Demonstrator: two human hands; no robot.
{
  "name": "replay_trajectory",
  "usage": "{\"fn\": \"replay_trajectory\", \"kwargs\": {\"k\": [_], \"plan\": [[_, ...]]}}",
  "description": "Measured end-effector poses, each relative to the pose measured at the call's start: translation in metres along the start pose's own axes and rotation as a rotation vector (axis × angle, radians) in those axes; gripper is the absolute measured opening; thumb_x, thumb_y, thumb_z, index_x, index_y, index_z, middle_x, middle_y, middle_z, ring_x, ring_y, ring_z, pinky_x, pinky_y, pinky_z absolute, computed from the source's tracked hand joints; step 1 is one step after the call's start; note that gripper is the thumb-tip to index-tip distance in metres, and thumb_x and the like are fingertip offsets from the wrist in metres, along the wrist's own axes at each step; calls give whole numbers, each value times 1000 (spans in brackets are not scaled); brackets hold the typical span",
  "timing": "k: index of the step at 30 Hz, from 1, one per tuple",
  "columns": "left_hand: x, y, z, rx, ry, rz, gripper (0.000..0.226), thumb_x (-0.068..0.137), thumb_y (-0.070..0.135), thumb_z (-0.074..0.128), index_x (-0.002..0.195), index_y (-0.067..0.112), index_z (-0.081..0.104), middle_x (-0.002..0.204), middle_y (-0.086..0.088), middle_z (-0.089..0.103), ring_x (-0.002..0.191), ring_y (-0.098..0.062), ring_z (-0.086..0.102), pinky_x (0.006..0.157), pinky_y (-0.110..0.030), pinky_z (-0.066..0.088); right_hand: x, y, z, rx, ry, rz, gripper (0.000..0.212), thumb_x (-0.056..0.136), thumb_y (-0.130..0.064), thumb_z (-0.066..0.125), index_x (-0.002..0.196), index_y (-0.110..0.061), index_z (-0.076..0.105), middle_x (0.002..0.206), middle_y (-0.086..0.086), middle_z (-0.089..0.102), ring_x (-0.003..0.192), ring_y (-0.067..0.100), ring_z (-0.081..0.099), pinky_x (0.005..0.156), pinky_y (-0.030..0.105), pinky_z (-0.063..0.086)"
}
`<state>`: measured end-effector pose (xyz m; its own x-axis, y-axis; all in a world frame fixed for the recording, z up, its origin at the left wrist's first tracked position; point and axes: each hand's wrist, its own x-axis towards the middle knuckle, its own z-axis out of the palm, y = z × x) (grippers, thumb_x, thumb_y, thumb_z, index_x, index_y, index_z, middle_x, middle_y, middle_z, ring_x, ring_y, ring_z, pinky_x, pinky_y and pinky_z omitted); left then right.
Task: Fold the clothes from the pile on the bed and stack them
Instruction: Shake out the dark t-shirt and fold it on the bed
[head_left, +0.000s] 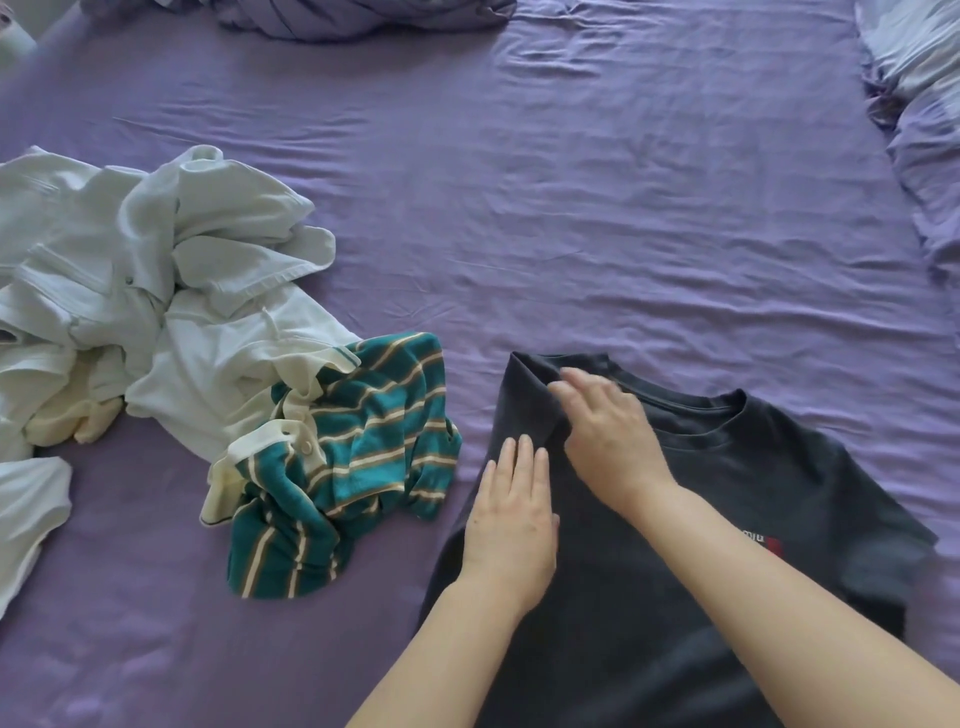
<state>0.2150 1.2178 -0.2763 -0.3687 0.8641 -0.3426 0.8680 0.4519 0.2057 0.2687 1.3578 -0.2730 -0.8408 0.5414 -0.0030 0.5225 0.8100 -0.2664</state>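
Observation:
A dark grey T-shirt (753, 483) lies spread on the purple bed sheet (623, 234), collar away from me, with its left side folded inward. My left hand (511, 519) rests flat on that folded side, fingers together and extended. My right hand (608, 431) presses flat near the collar and the folded shoulder, slightly blurred. A crumpled pile of clothes sits at the left: white garments (156, 270) and a teal striped shirt (353, 457) with a cream collar.
A bunched purple striped duvet (363, 15) lies at the far edge of the bed. Rumpled pale bedding (924, 130) runs along the right side. Another white garment (26, 519) lies at the left edge.

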Motion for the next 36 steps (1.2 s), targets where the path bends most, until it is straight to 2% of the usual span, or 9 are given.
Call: {"fn": "replay_trajectory", "kwargs": {"k": [3,5,7,14,18,23,27,31,36], "plan": [[2,2,12,-37,-39,-17,76,98,48,30,149,7,-10,156,-14,-19,144,-26,-20,115,-37,-14,-7,-3,9,-200,-149,-259,53,89,-26,39,141,-17,40,150,4,35,141,21,28,112,46,24],[3,-1,18,-21,-76,-20,82,95,55,31,149,8,-10,156,-13,-21,144,-25,-21,114,-37,-14,-6,4,21,-174,-350,-147,56,95,-34,26,149,-23,14,158,-2,8,146,16,-1,116,50,-1],[7,-4,18,4,-124,-11,87,93,58,34,149,8,-10,156,-13,-21,143,-25,-22,115,-38,-13,-3,11,26,-157,-392,-41,60,96,-35,26,149,-26,0,158,-5,-6,145,16,-12,114,52,-9],[6,33,-1,72,-115,-123,78,93,44,46,150,10,5,158,-16,-2,146,-32,-4,117,-47,7,-79,33,0,-132,-377,69,57,95,-27,39,148,-24,20,158,5,10,146,25,3,116,50,2],[-6,96,5,8,-152,146,63,96,33,42,150,20,12,159,-10,0,146,-27,-5,117,-46,6,-167,70,-27,-169,-291,170,59,65,-29,79,121,-24,63,130,2,59,121,25,55,96,50,46],[-15,181,20,-76,-199,401,51,94,23,43,143,22,30,159,-7,8,146,-25,0,116,-42,11,-228,127,-53,-199,-255,181,55,47,-21,87,100,-21,74,111,-2,70,107,23,64,84,47,54],[-14,230,29,-53,-176,425,38,91,23,45,129,17,48,144,-8,36,139,-27,21,112,-38,22,-223,172,-73,-92,-178,300,43,62,-6,80,104,-11,70,117,8,66,113,30,60,85,45,52],[-7,261,34,-85,-60,350,24,83,25,60,103,14,64,107,-6,58,102,-30,52,78,-35,42,-204,209,-65,-6,-259,449,43,99,-23,38,142,-18,36,154,4,22,143,22,16,106,42,32],[2,286,51,-143,-164,117,40,84,41,62,108,13,46,110,-5,47,100,-26,49,78,-33,38,-185,217,-56,114,-245,562,40,100,-22,35,140,-19,38,146,12,32,127,32,33,101,42,34]]}}
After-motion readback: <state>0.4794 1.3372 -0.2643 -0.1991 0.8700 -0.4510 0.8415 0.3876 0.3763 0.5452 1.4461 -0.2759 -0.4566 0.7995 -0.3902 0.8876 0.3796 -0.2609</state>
